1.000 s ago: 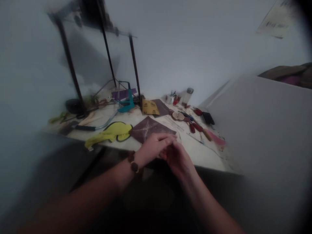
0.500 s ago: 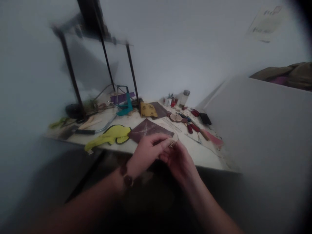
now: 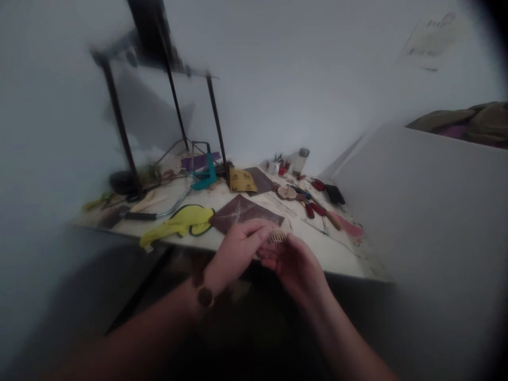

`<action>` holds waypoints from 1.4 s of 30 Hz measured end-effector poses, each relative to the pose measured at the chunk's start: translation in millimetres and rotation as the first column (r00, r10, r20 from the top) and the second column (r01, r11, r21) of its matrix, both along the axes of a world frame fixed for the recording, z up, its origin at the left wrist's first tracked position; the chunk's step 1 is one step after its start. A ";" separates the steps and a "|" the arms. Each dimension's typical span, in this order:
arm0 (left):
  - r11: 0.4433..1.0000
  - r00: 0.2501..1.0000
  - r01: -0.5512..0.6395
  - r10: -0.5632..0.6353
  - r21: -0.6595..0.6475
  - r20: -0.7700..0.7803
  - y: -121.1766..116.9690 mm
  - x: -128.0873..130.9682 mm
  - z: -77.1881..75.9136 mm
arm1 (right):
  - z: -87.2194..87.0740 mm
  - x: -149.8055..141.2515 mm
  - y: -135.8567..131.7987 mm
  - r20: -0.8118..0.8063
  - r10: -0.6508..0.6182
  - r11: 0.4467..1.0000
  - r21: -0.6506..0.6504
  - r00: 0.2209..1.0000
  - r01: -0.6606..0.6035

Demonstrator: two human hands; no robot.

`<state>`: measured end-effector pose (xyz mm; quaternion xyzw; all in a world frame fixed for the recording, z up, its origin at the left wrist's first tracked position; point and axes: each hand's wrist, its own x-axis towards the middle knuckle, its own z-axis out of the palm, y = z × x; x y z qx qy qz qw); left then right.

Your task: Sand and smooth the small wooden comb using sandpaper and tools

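Change: compared with half a second earlier, more of the small wooden comb (image 3: 277, 237) shows between the hands, its row of teeth now plain, and the hands sit slightly lower over the counter's edge.
Left hand: the left hand (image 3: 238, 251) reaches in from the lower left, with a dark round-faced wristband (image 3: 205, 297) on its wrist.
Left fingers: the left fingers (image 3: 256, 229) are closed over the comb's pale wood, grasping it.
Right hand: the right hand (image 3: 297, 267) comes up from the lower right, palm turned upward.
Right fingers: the right fingers (image 3: 273, 258) curl just under the comb; whether they grip it or only support it is hidden.
Comb: pale, fine-toothed wood, held between both sets of fingers, above the counter's edge.
Beyond the fingertips: a dark, scuffed sheet of sandpaper (image 3: 244, 213) lies on the counter (image 3: 329, 256), with a crumpled yellow-green cloth (image 3: 178, 222) further left.
Right of the fingers: red-handled carving tools (image 3: 317, 210) and a thin wooden disc (image 3: 286, 193) lie on the counter.
Far past the fingers: a yellow sandpaper sheet (image 3: 240, 180) and a teal clamp (image 3: 204, 180).
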<state>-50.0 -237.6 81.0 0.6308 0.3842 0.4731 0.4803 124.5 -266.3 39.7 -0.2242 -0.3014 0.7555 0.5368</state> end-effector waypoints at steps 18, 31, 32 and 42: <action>0.919 0.760 -0.108 0.323 0.380 -0.564 110.8 -39.5 -84.5 | -46.6 21.1 76.6 0.738 -0.458 0.864 0.501 0.496 0.051; 0.924 0.449 0.101 0.288 0.368 -0.846 155.6 -44.0 -157.9 | -84.2 26.5 147.9 0.632 -0.735 0.617 0.473 -0.246 -0.629; 0.923 0.443 0.105 0.291 0.371 -0.848 155.0 -44.1 -157.7 | -84.2 26.5 147.8 0.633 -0.732 0.620 0.467 -0.252 -0.630; 0.925 0.456 0.106 0.280 0.364 -0.845 152.2 -43.1 -154.5 | -76.8 29.0 148.8 0.708 -0.688 0.583 0.412 -0.157 -0.700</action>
